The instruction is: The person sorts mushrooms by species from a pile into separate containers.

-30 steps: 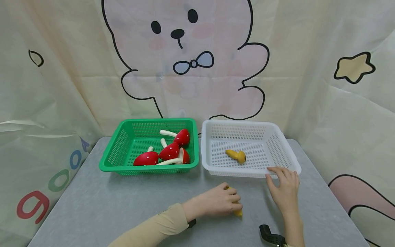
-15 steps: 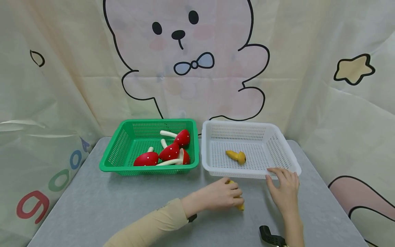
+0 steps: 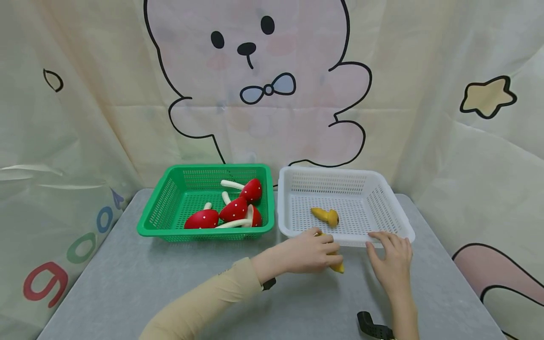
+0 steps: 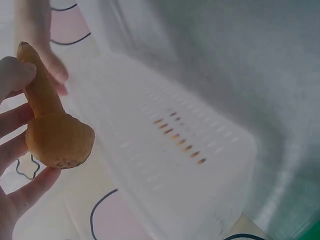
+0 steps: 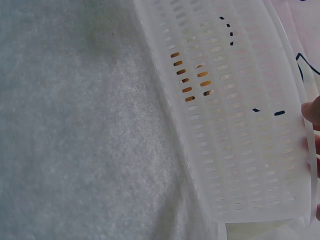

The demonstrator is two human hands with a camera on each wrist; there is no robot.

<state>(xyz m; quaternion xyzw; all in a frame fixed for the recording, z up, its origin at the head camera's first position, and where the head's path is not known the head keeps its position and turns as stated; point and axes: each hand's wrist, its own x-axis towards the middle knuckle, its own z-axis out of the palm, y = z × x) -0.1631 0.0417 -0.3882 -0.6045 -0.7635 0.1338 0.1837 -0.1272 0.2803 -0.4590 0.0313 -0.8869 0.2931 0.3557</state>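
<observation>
My left hand (image 3: 308, 254) holds a yellow toy mushroom (image 4: 60, 140) between thumb and fingers, just in front of the white basket (image 3: 329, 177). The stem points up past my thumb in the left wrist view; in the head view my fingers cover most of the mushroom and one end (image 3: 338, 268) pokes out below. My right hand (image 3: 393, 259) grips the basket's front rim near its right corner, fingers over the edge and thumb outside. Inside that basket lies another yellow mushroom (image 3: 325, 216), glimpsed through the slots in both wrist views.
A green basket (image 3: 157, 208) stands left of the white one, holding several red mushrooms (image 3: 201, 219) with white spots and white stems. Both sit on a grey-covered table (image 3: 178, 269), near a printed curtain (image 3: 263, 127) at the back.
My left hand has moved forward and slightly right with the yellow mushroom, from the table up to the white basket's front rim. The right hand has stayed put.
</observation>
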